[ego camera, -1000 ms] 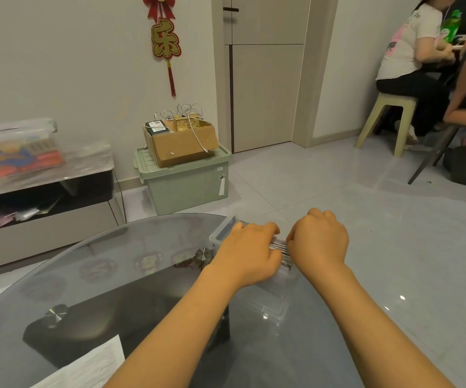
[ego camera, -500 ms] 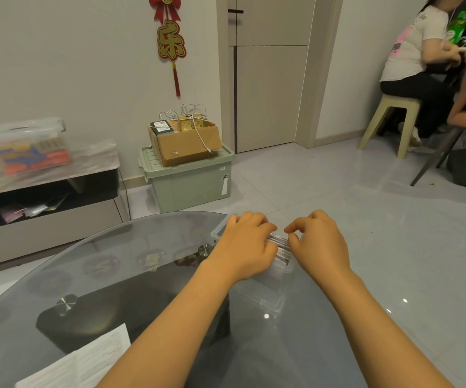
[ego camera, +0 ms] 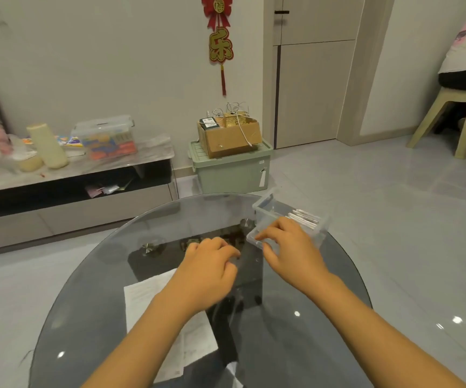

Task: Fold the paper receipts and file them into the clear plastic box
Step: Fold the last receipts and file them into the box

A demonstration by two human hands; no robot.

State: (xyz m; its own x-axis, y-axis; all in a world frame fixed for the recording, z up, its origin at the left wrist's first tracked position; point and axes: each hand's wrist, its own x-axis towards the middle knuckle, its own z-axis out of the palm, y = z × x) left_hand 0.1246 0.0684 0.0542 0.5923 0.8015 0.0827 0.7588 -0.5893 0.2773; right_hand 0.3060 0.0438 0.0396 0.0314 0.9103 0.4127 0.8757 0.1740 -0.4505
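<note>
A: Where's the box [ego camera: 265, 211]?
B: At one o'clock, folded receipts [ego camera: 304, 218] inside. Right hand [ego camera: 293, 252] pinches its near rim; left hand [ego camera: 212, 271] loosely curled, empty.
A: Steady it, then fetch the paper [ego camera: 142, 298] at six.

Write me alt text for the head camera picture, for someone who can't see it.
Two bare hands hover over a round glass table: the right hand touches the near edge of a clear plastic box holding folded receipts, the left hand is loosely curled above an unfolded receipt.
</note>
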